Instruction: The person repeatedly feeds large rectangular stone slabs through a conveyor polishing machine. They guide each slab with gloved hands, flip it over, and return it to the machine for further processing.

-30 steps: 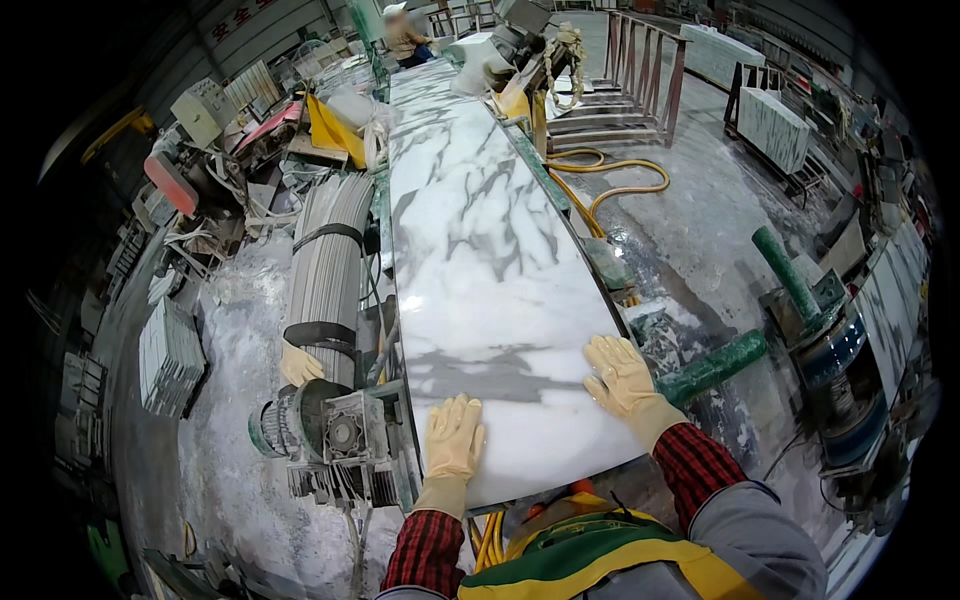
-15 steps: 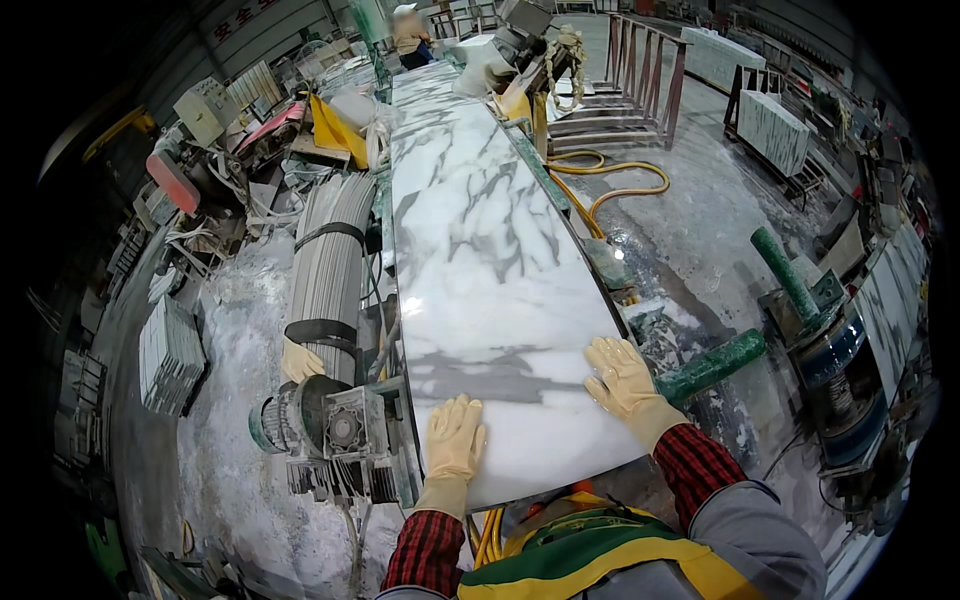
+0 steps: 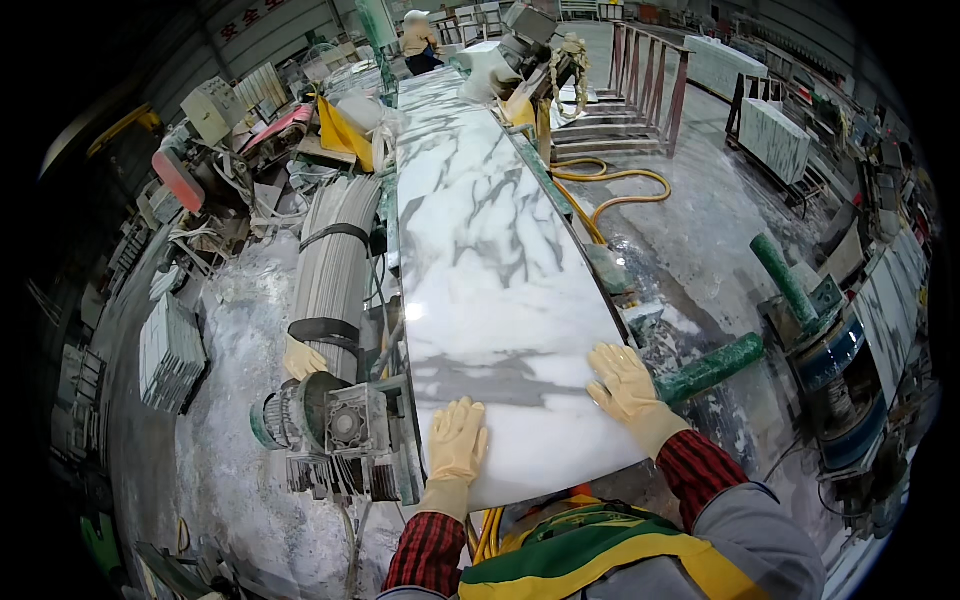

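White stone with grey streaks made up the slab [image 3: 500,310], which ran the long way from the bottom middle of the frame to the top middle. The left hand [image 3: 458,440] lay flat on it by its bottom left corner. The left fingers [image 3: 465,415] were held close together and pointed up the frame. The right hand [image 3: 627,385] lay by the slab's right edge, a bit higher in the frame. Its fingers were a little spread and pointed up and left. Neither hand pinched anything. So the slab was right under both hands and went on far past the fingers. The left hand was nearer the bottom end.

On the left, a dusty motor [image 3: 345,425] and a bundle [image 3: 335,280] of grey strips stood close by, so that side was tight. A loose glove [image 3: 303,357] was between them. On the right, a green bar [image 3: 710,367] stuck out just beside the right wrist. Past it, grey floor [image 3: 690,240] spread wide. Another person [image 3: 418,45] was near the far end, at the top.
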A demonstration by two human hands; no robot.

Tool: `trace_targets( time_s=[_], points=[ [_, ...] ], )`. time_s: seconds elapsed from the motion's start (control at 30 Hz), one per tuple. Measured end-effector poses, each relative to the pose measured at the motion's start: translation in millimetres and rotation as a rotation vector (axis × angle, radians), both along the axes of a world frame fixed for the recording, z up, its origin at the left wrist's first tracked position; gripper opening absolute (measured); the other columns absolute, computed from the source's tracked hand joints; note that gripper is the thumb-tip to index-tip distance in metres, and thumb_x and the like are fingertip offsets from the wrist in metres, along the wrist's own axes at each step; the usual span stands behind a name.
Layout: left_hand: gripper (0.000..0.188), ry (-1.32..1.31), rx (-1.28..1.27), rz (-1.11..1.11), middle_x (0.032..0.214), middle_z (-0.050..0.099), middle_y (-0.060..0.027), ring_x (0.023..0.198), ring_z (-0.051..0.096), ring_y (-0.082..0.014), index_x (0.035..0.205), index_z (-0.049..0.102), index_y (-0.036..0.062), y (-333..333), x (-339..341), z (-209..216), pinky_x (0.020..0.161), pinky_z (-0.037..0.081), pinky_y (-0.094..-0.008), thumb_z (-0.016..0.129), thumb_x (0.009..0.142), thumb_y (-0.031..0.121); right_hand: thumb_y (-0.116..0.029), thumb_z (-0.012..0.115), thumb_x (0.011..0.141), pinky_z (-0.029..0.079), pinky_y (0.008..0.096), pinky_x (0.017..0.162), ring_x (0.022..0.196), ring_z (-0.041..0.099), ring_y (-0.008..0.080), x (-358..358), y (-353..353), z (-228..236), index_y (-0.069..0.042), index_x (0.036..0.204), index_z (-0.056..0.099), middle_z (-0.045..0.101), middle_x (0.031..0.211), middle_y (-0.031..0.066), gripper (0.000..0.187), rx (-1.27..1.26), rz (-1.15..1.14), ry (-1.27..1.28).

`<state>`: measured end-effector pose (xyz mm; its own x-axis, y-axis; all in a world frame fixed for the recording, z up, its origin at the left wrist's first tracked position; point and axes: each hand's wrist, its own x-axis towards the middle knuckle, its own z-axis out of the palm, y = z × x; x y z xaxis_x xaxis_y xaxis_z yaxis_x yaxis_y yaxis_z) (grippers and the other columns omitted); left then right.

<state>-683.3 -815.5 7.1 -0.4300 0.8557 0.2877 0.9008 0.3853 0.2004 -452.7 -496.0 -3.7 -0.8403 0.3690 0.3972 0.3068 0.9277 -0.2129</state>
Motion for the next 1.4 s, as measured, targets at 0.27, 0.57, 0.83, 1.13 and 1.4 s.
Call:
trace_targets(
  time_s=[0.27,0.57,0.83,1.13,1.4],
  points=[
    [0.054,-0.039,0.0,0.002,0.158,0.061,-0.0213,0.148,0.055,-0.0444,0.151,0.061,0.0098,-2,5,2,0.129,0.036,-0.0581,0.074,0.1,0.022,-0.029,0.073,0.099,0.036,0.0582,0.13,0.148,0.055,0.0444,26,-22,6,-0.004,0.151,0.063,0.063,0.157,0.0259,0.059,-0.026,0.018,0.046],
    [0.051,-0.101,-0.039,0.008,0.153,0.062,-0.0216,0.146,0.055,-0.0451,0.149,0.062,0.0089,-3,12,15,0.127,0.036,-0.0593,0.072,0.101,0.021,-0.035,0.068,0.103,0.033,0.0546,0.134,0.154,0.051,0.0404,-56,44,5,-0.003,0.155,0.061,0.059,0.162,0.023,0.062,-0.017,0.009,-0.03],
    [0.049,-0.113,-0.086,0.014,0.151,0.062,-0.0196,0.143,0.056,-0.0438,0.145,0.062,0.0086,-4,14,24,0.125,0.038,-0.0576,0.071,0.099,0.022,-0.034,0.071,0.102,0.034,0.0545,0.133,0.154,0.051,0.0407,-111,87,-20,-0.003,0.156,0.06,0.059,0.163,0.024,0.063,-0.014,-0.028,0.059],
    [0.051,-0.052,-0.046,0.02,0.157,0.061,-0.0211,0.148,0.055,-0.0422,0.152,0.06,0.0086,-12,18,14,0.128,0.037,-0.0566,0.069,0.105,0.026,-0.027,0.074,0.097,0.038,0.0546,0.131,0.15,0.054,0.0443,-13,17,-8,-0.002,0.153,0.063,0.061,0.159,0.0257,0.062,-0.047,-0.023,0.027],
    [0.054,-0.088,0.048,-0.049,0.161,0.059,-0.0244,0.15,0.054,-0.0468,0.154,0.061,0.0082,-25,22,10,0.13,0.036,-0.06,0.07,0.104,0.027,-0.022,0.068,0.1,0.042,0.0588,0.126,0.144,0.054,0.055,115,-88,0,0.003,0.154,0.059,0.058,0.158,0.032,0.06,-0.061,-0.091,-0.026]
  ],
)
